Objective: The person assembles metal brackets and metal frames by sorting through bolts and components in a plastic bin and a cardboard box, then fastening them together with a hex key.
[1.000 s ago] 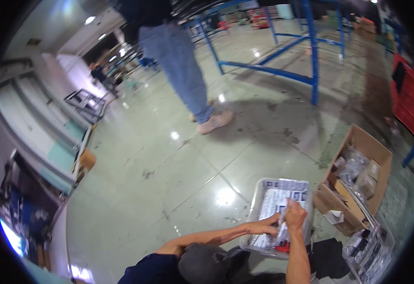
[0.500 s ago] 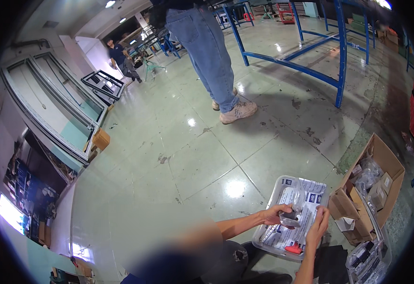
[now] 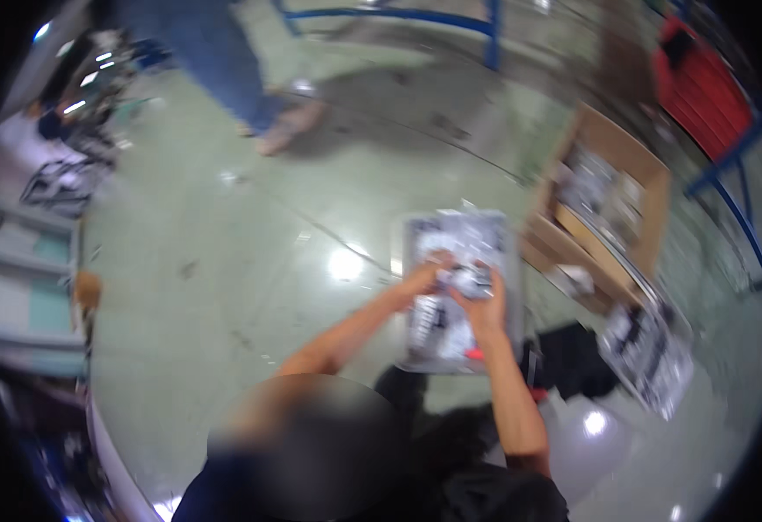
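Observation:
The picture is motion-blurred. My left hand (image 3: 427, 278) and my right hand (image 3: 488, 306) meet over a clear plastic tray (image 3: 407, 233) on the floor. Between them they pinch a small clear packet (image 3: 463, 279) with something dark inside. The tray holds several printed white packets, and a small red item (image 3: 475, 354) lies at its near end. Both forearms reach in from the lower edge.
An open cardboard box (image 3: 611, 130) with bagged parts stands right of the tray. Nearer me lie a clear bin of packets (image 3: 651, 348) and a black cloth (image 3: 572, 358). A person in jeans (image 3: 224, 70) stands at upper left beside a blue metal frame (image 3: 398, 13).
The view has swung down and right. My right hand has left the tray's packets and joined the left hand on the small clear packet.

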Demonstrator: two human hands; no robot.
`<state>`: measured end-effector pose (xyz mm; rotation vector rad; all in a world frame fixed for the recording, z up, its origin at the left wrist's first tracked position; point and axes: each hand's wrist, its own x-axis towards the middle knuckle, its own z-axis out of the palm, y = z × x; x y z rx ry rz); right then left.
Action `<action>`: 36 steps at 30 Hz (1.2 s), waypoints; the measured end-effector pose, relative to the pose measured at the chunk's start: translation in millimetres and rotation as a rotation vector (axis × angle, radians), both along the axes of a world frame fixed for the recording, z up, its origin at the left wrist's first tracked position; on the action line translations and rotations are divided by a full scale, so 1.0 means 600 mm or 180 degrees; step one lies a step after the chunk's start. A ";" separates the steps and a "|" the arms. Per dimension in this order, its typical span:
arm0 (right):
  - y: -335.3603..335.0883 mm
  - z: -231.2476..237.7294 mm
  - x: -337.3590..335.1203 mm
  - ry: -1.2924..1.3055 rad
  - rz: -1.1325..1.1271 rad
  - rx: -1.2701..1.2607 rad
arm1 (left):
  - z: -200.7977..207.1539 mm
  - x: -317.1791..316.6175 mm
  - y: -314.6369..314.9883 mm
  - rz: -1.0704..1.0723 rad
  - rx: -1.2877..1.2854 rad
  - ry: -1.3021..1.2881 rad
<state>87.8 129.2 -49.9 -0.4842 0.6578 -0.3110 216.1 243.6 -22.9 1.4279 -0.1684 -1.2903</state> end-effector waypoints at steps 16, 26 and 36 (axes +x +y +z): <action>0.001 -0.106 0.080 0.0116 0.0107 0.1123 | -0.059 0.020 0.058 0.1040 0.0717 -0.0473; 0.043 -0.095 0.094 0.0385 -0.0068 0.1020 | -0.076 0.035 0.049 0.1604 0.0384 -0.0534; 0.045 -0.056 0.076 0.1423 -0.0188 -0.0123 | -0.083 0.002 0.050 0.1827 0.0521 0.0171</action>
